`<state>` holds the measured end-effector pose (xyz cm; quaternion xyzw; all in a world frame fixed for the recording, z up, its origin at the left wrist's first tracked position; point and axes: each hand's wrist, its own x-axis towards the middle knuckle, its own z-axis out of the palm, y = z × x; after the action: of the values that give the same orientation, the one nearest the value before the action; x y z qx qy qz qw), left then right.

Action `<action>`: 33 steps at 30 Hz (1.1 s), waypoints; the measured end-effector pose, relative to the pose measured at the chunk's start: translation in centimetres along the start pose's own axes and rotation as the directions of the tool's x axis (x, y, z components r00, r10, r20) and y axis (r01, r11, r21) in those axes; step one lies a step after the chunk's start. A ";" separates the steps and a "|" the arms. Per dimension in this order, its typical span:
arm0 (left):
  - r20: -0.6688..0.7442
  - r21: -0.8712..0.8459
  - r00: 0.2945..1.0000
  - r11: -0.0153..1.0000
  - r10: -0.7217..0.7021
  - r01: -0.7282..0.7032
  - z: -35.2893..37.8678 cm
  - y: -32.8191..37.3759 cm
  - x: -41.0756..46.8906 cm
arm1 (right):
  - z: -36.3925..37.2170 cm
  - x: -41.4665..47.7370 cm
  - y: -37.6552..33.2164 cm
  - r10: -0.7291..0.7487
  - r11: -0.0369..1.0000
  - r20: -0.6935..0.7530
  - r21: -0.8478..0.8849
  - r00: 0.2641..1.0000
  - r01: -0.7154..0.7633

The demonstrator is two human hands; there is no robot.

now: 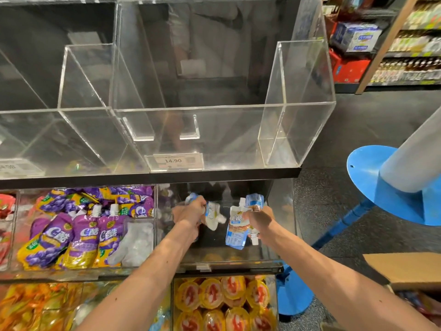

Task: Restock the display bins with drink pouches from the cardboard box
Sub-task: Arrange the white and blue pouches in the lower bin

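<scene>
Both hands are reaching into the clear bin (281,201) at the right end of the middle shelf. The left hand (191,212) is gripping a bunch of white-and-blue drink pouches (213,217) near the bin's left wall, fingers curled round them. The right hand (259,217) is clutching a second bunch (235,226) of the same kind near the right wall, fingers wrapped tight. The cardboard box (405,268) is showing beyond the shelf's right end, at the lower right. Purple pouches (78,235) are filling the neighbouring bin on the left.
</scene>
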<state>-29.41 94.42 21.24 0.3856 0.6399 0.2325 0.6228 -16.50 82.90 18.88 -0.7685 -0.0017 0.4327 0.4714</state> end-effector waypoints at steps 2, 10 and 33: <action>0.045 -0.022 0.998 0.999 0.033 -0.032 0.5 -0.3 0.3 | -0.1 0.2 0.1 0.000 1.000 0.008 -0.015 1.000 0.000; 0.218 0.843 0.923 0.414 0.318 -0.342 0.2 -1.9 -0.4 | 1.6 1.9 0.1 0.064 0.997 0.062 0.038 0.996 -0.067; 0.810 0.584 0.579 -0.214 0.093 -0.783 1.4 -3.8 -0.5 | 1.3 2.5 -0.8 0.099 0.995 0.052 0.026 0.994 -0.100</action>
<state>-28.91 91.54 18.37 0.9475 0.2188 -0.1610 0.1687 -15.51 85.30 17.57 -0.7497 0.0309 0.4750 0.4598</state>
